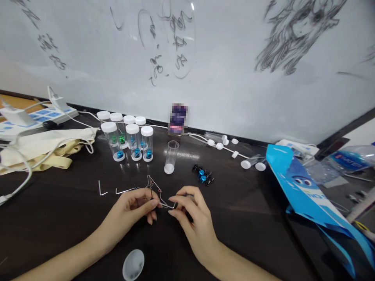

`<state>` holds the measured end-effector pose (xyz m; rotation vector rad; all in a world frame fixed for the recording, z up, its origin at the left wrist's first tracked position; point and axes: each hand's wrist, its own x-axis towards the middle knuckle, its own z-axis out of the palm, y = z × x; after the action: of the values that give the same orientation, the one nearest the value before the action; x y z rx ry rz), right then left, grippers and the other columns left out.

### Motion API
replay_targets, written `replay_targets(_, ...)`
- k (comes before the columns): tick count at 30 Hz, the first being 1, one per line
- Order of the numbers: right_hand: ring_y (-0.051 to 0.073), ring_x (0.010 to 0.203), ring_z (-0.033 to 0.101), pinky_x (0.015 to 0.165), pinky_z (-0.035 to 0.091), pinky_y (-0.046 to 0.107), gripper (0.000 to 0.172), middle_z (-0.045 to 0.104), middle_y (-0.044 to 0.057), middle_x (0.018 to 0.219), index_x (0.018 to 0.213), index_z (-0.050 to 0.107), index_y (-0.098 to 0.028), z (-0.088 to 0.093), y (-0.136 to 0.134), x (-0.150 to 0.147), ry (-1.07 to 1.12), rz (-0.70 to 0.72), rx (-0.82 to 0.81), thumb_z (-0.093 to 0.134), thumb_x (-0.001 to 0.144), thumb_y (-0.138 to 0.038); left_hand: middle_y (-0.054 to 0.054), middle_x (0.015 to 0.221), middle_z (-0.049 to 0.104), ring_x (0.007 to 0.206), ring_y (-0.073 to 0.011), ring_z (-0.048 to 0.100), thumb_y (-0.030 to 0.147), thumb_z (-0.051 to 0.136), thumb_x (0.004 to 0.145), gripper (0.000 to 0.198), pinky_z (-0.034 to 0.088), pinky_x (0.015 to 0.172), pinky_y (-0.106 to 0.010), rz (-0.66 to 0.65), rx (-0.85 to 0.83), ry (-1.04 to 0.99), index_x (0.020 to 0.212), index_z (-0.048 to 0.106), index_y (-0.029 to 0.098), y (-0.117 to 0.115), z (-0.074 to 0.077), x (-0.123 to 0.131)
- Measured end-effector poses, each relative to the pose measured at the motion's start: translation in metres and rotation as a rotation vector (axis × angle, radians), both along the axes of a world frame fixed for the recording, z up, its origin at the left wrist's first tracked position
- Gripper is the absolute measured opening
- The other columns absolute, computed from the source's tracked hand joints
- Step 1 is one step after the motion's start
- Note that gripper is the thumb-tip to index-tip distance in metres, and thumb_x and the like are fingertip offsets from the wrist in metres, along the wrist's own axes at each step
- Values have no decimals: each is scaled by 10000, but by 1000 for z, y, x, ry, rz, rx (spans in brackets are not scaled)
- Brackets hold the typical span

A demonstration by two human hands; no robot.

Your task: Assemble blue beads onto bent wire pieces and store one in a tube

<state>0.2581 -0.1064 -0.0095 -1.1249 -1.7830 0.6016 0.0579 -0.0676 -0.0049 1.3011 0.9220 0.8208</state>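
My left hand (143, 205) is closed around a loose bunch of thin metal hex keys (155, 183), their bent ends sticking up past the fingers. Thumb and fingertips of my right hand (190, 212) pinch the bent end of one key on the right side of the bunch. Small reddish spots show on the metal. One L-shaped hex key (101, 190) lies apart on the dark table, and another (124, 191) lies just left of my left hand. Beyond my hands stands an uncapped clear tube (171, 158) with a white base.
Several capped tubes (133, 144) with blue or green parts stand back left. Black and blue small parts (203, 175) lie right of centre. A white cup (133, 265) sits in front. Also there: a phone (178, 117), white caps (219, 146), a blue bag (310, 191), a power strip (41, 117).
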Motion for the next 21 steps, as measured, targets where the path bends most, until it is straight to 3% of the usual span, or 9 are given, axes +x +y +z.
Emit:
replay_targets(5, 136, 781, 611, 700, 546, 289, 329, 550, 69, 1098, 1207, 632, -267, -3, 1, 0, -52, 2, 165, 517, 947, -101, 1, 644, 658, 577, -134, 579, 366, 623, 872, 212, 457, 594, -243, -18, -14, 4, 835, 676, 165, 0, 0, -1)
replay_targets(9, 151, 811, 620, 700, 543, 286, 253, 611, 62, 973, 1093, 687, -214, 2, 1, -1, -80, 34, 246, 534, 939, -85, 5, 630, 658, 564, -123, 571, 356, 625, 873, 208, 448, 586, -232, -31, -30, 8, 827, 681, 161, -1, 2, 0)
replay_targets(21, 145, 769, 630, 658, 549, 269, 245, 644, 52, 893, 992, 725, -205, 2, 1, 1, -41, 53, 161, 500, 958, -114, 9, 614, 660, 544, -118, 573, 344, 636, 867, 191, 462, 574, -231, -44, 57, 63, 829, 697, 167, -2, 2, 1)
